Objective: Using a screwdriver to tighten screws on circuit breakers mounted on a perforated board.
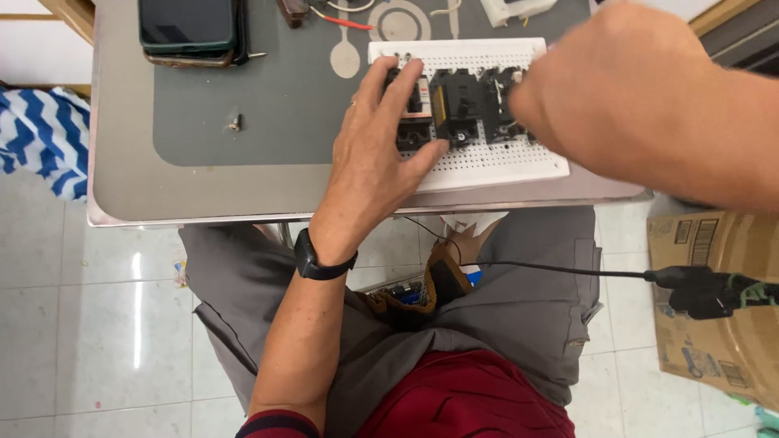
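While the left hand (375,158) lies flat on the white perforated board (487,166), its fingers (403,85) are spread apart and rest across the leftmost of three black switch blocks (458,109) mounted in a row on that board; the thumb presses the board just below the middle block. The right hand (617,89) reaches in from the right and covers the right end of the row; it is blurred, and whether its fingers are apart or clamped on anything cannot be told. The board sits on the far right part of the surface (130,186), with its long axis running left to right, parallel to the near edge, and the row of blocks follows the same axis. A grey mat (268,122) covers the middle of the surface; on it lie a small screw (235,123) to the left and a stack of dark phones (191,31) at the far left corner. A cardboard box (714,308) stands on the white tiled floor (97,324) at the right, its contents not visible. A blue and white striped cloth (40,138) lies at the left edge. A black cable (568,270) crosses the grey shorts (519,308) toward a black plug (702,292).
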